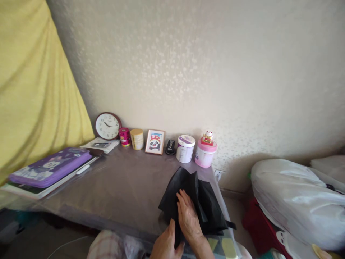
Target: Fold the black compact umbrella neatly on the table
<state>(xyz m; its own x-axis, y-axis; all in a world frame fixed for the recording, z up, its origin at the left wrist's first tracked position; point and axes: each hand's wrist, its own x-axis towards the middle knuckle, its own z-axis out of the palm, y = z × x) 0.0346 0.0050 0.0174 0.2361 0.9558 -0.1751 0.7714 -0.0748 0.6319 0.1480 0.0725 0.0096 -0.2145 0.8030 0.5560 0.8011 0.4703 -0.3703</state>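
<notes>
A black cloth bag [172, 194] lies partly folded at the front right of the table, its upper layers standing up in creases and a strap sticking out to the right. My right hand [188, 219] rests flat on it, fingers stretched out and close together. At the bag's near edge, my left hand [166, 242] grips the black cloth between thumb and fingers. Part of the left fingers is hidden by the cloth.
Along the wall stand a clock [108, 126], a picture frame [155, 142], a white tub [185, 148] and a pink-lidded tub [205, 154] with a cat figurine. A purple case [51, 167] lies at left. Beyond the table's right edge sits a large white bag [293, 201].
</notes>
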